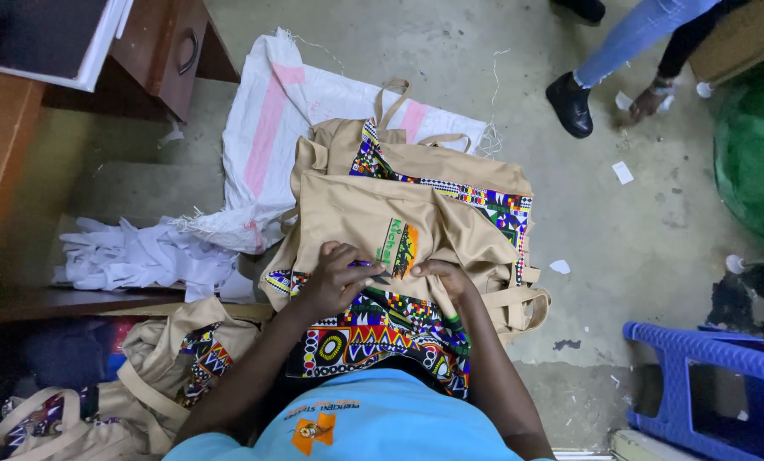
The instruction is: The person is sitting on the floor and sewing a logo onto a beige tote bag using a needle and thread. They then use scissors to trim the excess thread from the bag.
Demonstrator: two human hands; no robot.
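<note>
Scissors (380,276) sitting between both hands on tan apron (373,218) in lap, pointing right toward printed patch. Left hand (335,277) fingers curling around handles, nearer. Right hand (446,275) fingers together, pinching cloth just right of blades.

A stack of tote bags (416,213) lies on the person's lap, partly over a sack (271,128); more bags (168,358) at left, a stool (706,384) at right
</note>
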